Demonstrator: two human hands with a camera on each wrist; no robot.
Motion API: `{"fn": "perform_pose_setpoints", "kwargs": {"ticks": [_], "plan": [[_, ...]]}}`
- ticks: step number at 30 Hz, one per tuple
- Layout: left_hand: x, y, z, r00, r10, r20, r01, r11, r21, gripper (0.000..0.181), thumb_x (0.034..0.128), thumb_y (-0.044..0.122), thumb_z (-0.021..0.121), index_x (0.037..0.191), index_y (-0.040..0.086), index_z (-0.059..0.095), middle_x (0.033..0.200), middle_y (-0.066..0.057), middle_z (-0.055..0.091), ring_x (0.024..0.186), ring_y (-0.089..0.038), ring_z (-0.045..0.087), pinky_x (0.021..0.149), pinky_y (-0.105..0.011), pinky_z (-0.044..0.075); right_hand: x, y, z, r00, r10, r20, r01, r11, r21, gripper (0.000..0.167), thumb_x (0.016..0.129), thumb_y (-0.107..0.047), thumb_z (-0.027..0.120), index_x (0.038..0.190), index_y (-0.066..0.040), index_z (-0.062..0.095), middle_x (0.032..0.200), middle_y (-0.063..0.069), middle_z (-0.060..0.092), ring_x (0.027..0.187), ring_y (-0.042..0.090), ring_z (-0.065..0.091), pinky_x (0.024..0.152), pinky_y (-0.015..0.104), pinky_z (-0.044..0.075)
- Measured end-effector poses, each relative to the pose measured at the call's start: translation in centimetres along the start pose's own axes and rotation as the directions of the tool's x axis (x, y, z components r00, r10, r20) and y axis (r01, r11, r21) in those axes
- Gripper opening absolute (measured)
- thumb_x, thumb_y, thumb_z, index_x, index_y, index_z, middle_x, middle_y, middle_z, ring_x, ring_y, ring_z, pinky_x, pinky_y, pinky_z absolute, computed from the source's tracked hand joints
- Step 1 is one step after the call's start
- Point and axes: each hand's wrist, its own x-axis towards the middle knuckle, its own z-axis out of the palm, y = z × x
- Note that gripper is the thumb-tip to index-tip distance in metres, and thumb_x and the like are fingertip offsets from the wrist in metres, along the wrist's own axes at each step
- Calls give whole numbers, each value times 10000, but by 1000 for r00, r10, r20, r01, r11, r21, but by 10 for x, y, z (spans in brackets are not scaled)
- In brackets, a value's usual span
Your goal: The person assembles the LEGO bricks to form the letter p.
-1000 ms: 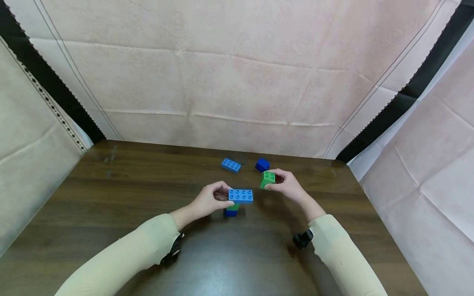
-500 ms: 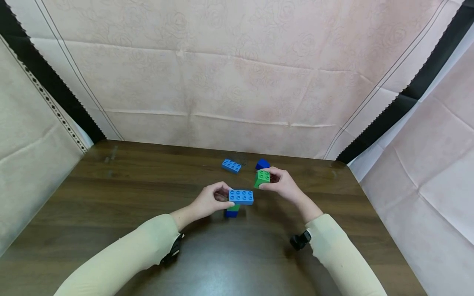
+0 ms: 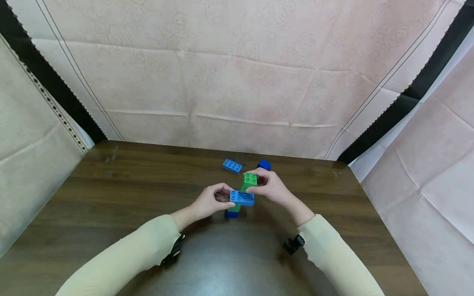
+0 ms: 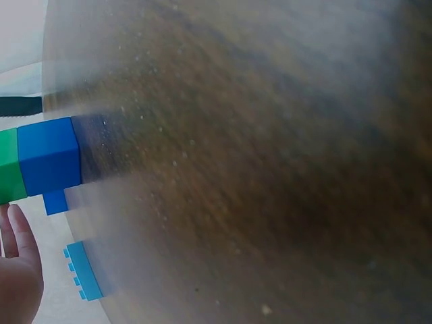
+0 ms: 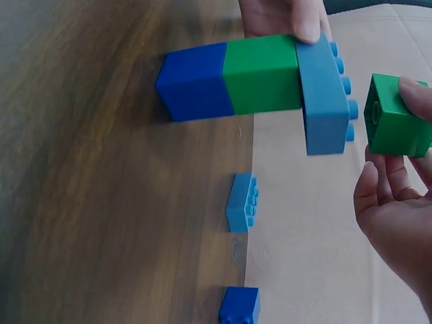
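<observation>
A: State of both grips?

B: Left hand [image 3: 208, 200] pinches the left end of the long light-blue block [image 3: 242, 199]. Right hand [image 3: 272, 187] grasps the small green block [image 5: 397, 125] between thumb and fingers.

A: How is the stack arranged?

B: Upright on the table [image 3: 148, 246]: dark-blue base [image 5: 196, 82], green middle block [image 5: 263, 74], long light-blue block on top. The top piece is off-centre; its left part rests on the column, its right part overhangs.

A: Why hold that end?

B: Judgement: the overhang could tip so narrow a column, and a pinch over the supported part should steady it.

A: Position of the small green block?

B: In the air, just above the long block's studs. Right wrist view shows a gap; not touching. Held by its sides, presumably so that studs and hollow underside stay uncovered.

A: Containers?

B: None seen. The spare light-blue block [image 3: 232, 166], studs up, and the loose dark-blue block [image 3: 264, 164] lie directly on the table beyond the stack, probably there to be reachable without crowding the hands.
</observation>
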Motion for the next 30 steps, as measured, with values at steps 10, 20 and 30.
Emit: {"fn": "perform_pose_setpoints", "kwargs": {"ticks": [10, 20, 30], "plan": [[-2, -4, 1, 1000, 18, 12, -18, 1000, -7, 314, 822, 230, 719, 1094, 119, 607, 1061, -55, 649, 957, -175, 609, 867, -339, 523, 3, -2, 15, 998, 0, 59, 1, 1000, -10, 424, 804, -102, 727, 1195, -2, 596, 1029, 140, 550, 831, 232, 537, 695, 231, 501], [0, -5, -1, 1000, 19, 16, -19, 1000, -9, 311, 823, 222, 720, 1085, 104, 600, 1077, -67, 643, 978, -185, 606, 874, -337, 522, 6, 0, 22, 998, -15, 69, 17, 1000, -27, 413, 801, -99, 728, 1182, 3, 606, 1013, 140, 568, 822, 233, 529, 691, 240, 486], [1, -3, -2, 1000, 21, 23, -20, 1000, -10, 310, 827, 208, 716, 1096, 108, 597, 1102, -72, 643, 973, -182, 612, 878, -340, 518, 5, 1, 25, 996, -46, 70, 50, 997, -52, 389, 804, -105, 727, 1171, -38, 619, 1045, 124, 577, 810, 181, 510, 691, 239, 473]]}}
